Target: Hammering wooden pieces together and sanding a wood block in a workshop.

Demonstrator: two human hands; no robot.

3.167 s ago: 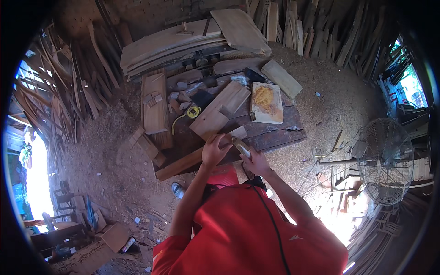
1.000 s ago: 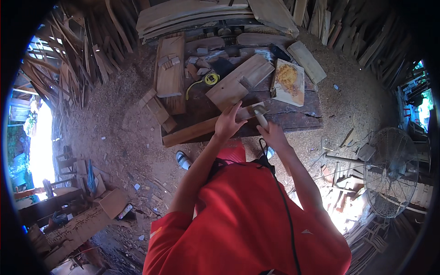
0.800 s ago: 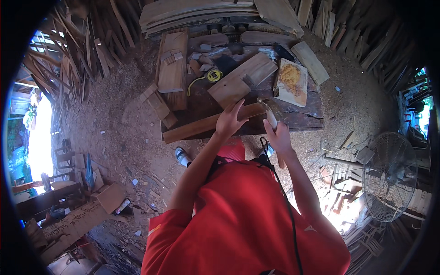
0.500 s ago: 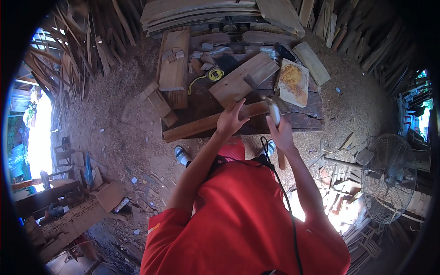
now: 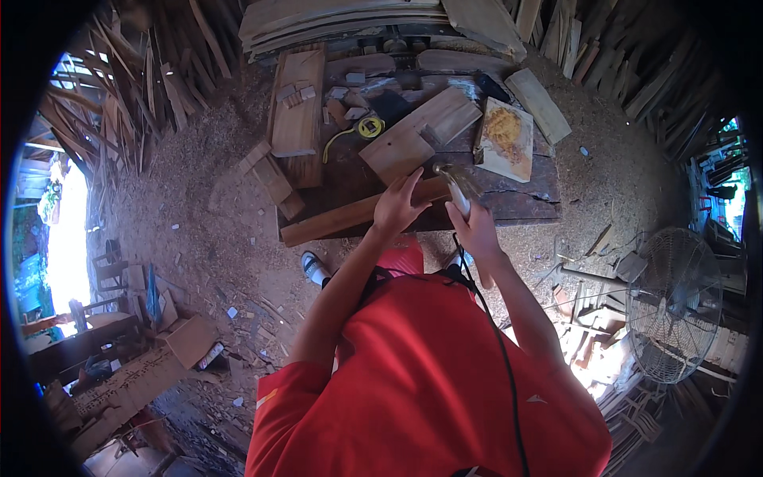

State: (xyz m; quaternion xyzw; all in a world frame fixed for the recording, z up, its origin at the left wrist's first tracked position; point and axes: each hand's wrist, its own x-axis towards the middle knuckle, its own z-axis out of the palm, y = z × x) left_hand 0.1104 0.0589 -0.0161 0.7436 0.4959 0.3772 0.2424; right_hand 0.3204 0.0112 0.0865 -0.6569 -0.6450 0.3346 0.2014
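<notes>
My left hand (image 5: pixel 397 208) lies across a long brown wooden strip (image 5: pixel 334 219) near its right end. Its fingers reach over the far edge and its thumb stays on the near side, with the strip between them. In my closed right hand (image 5: pixel 475 229) is a hammer (image 5: pixel 458 197), gripped along the handle, its head tilted up and left over the strip's right end. Whether the head touches the wood I cannot tell. The strip runs along the near edge of a dark wooden worktable (image 5: pixel 517 208). Just beyond my left hand lies a wide pale board (image 5: pixel 397 155).
A yellow tape measure (image 5: pixel 369 127) lies partly pulled out among small wood blocks. Right of it is a board with a sawdust-coloured heap (image 5: pixel 504 127). Stacked planks (image 5: pixel 342 24) stand at the back. A wire-caged fan (image 5: pixel 675 306) stands at the right. A black cord (image 5: pixel 509 374) hangs down my front.
My right hand has moved slightly left, and the hammer head has swung left over the strip's end. My left hand has kept its place on the strip.
</notes>
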